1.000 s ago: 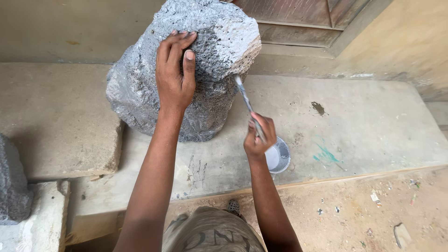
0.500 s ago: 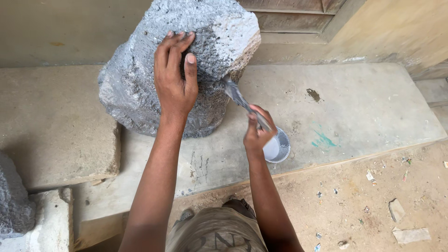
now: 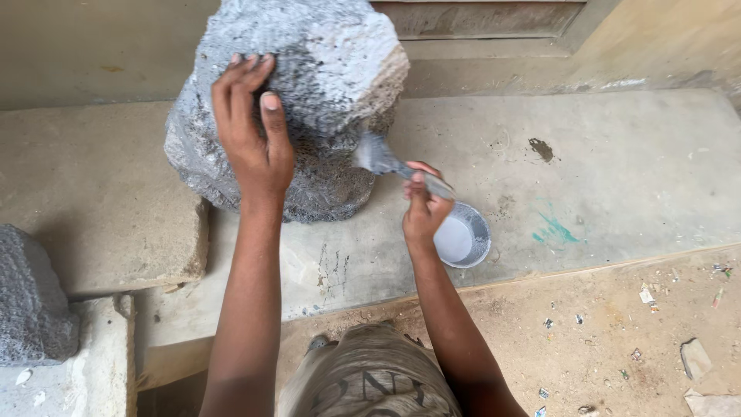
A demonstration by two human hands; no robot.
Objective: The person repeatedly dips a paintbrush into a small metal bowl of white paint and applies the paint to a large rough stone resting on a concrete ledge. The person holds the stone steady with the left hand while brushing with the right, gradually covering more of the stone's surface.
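A big rough grey stone [image 3: 324, 85] stands on a concrete step [image 3: 617, 177], partly coated in pale grey paint. My left hand [image 3: 251, 131] lies flat on its front face, fingers spread upward. My right hand [image 3: 423, 208] grips a paintbrush [image 3: 386, 161] by the handle, and the bristles touch the stone's lower right side. Just right of that hand sits a small round metal bowl [image 3: 463, 235] of pale grey paint on the step.
A second grey stone [image 3: 31, 297] rests on a pale block at the lower left. A raised concrete slab [image 3: 93, 193] lies left of the big stone. Sandy ground with scattered litter [image 3: 648, 340] spreads at the lower right. A green mark stains the step.
The brush has swung down from pointing up beside the stone to touching its lower right side. My left hand has stayed on the stone.
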